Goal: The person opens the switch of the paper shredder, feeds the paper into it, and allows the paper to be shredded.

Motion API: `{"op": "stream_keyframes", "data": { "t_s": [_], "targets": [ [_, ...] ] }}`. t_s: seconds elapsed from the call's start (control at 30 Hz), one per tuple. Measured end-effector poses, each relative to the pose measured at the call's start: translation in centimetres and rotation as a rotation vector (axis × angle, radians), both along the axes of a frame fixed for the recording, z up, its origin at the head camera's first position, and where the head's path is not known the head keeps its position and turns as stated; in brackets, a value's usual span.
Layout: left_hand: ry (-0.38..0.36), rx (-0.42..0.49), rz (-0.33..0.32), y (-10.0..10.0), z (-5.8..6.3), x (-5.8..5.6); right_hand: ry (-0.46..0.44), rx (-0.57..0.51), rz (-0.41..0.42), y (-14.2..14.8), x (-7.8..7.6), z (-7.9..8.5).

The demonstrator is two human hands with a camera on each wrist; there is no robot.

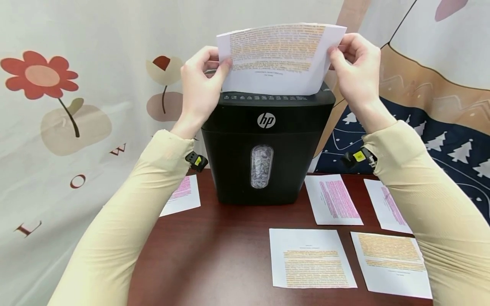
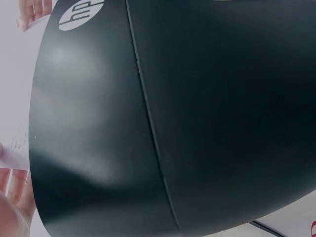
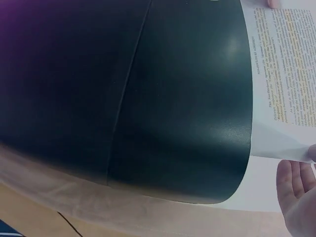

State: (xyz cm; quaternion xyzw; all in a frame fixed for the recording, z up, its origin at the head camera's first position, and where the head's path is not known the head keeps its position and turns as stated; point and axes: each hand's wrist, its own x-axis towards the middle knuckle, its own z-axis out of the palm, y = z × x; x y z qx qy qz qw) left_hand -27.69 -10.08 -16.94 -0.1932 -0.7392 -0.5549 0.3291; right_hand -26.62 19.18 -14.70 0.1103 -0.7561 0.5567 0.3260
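Note:
A printed sheet of paper (image 1: 275, 55) with orange-highlighted lines stands upright over the top of a black HP shredder (image 1: 237, 148). Its lower edge meets the shredder's top, and the text is upside down in the head view. My left hand (image 1: 203, 85) pinches the sheet's left edge between thumb and fingers. On the opposite edge, my right hand (image 1: 357, 70) pinches the paper near its upper corner. The right wrist view shows the highlighted print (image 3: 291, 64) beside the shredder's dark body (image 3: 187, 98). Shredded paper (image 1: 262, 166) fills the shredder's front window.
Right of the shredder lie pink-highlighted sheets (image 1: 334, 199) and orange-highlighted sheets (image 1: 311, 259) on the brown table (image 1: 206, 255). Another pink-marked sheet (image 1: 183, 195) lies left, partly under the left sleeve. A patterned curtain (image 1: 115, 25) hangs close behind.

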Motion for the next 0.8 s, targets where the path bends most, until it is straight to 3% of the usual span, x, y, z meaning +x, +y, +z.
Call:
{"op": "stream_keyframes", "data": {
  "t_s": [0.33,0.53,0.8],
  "targets": [
    [-0.028,0.021,0.067,-1.0,-0.4,-1.1,-0.071,0.077,0.007,-1.4,-1.3,0.5],
    [-0.05,-0.005,0.085,-0.9,-1.1,-1.4,-0.114,0.019,0.031,-1.5,-1.8,-0.2],
    [-0.047,-0.102,0.134,-0.4,-1.6,-1.3,-0.091,-0.021,0.027,-1.2,-2.5,-1.9]
  ]
}}
